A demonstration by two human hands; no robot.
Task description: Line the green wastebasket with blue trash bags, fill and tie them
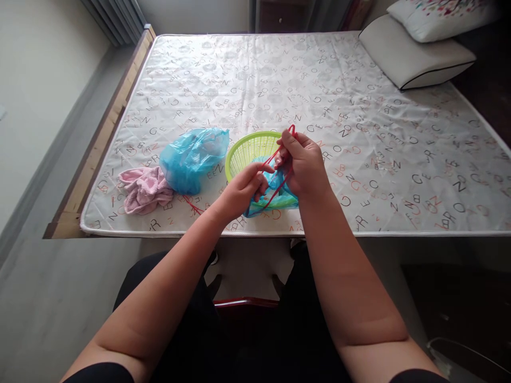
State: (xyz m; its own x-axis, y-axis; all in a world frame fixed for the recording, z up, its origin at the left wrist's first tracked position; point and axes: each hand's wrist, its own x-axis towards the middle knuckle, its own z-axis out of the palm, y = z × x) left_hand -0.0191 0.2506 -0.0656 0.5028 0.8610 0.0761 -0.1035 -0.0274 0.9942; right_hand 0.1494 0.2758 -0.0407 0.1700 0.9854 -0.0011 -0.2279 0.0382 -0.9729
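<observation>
My left hand (244, 189) and my right hand (302, 162) are both closed in a pinch on a thin red string (272, 158), held above a lime green plastic basket (249, 150) on the bed. The string loops up over my right fingers and trails down to the mattress by my left wrist. A blue plastic bag (276, 186) lies in the basket under my hands, partly hidden by them. A second, fuller blue plastic bag (194, 158) sits to the left of the basket.
A crumpled pink cloth (142, 189) lies at the near left corner of the letter-patterned mattress (359, 106). Two pillows (415, 56) are stacked at the far right. A wooden bed frame edge (99, 143) runs along the left. I sit at the bed's near edge.
</observation>
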